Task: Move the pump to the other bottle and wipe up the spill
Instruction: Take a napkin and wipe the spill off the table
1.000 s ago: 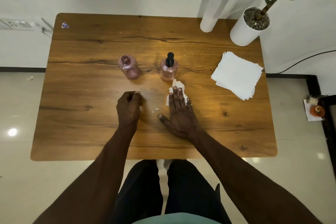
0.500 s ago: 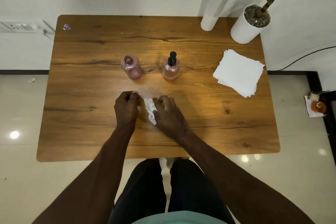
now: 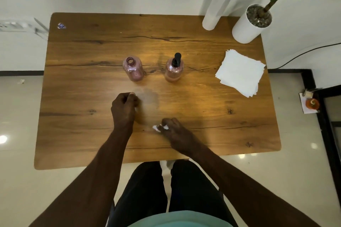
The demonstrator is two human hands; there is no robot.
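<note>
Two pink bottles stand mid-table: the left bottle (image 3: 133, 69) has an open neck, the right bottle (image 3: 174, 70) carries the black pump (image 3: 177, 59). In front of them lies a pale damp smear (image 3: 148, 97) on the wooden table (image 3: 212, 116). My right hand (image 3: 174, 131) rests near the table's front, fingers closed on a crumpled white tissue (image 3: 159, 127), of which only small bits show. My left hand (image 3: 124, 108) is a closed fist on the table, just left of the smear; whether it holds anything is hidden.
A stack of white napkins (image 3: 240, 73) lies at the right. A white paper roll (image 3: 219, 2) and a white plant pot (image 3: 249, 24) stand at the back right corner. A small sticker (image 3: 61, 26) marks the back left corner.
My right hand swept the tissue from beside the pump bottle leftward over the spill, then pulled it back toward the front edge, crumpling it. The left fist stayed put.
</note>
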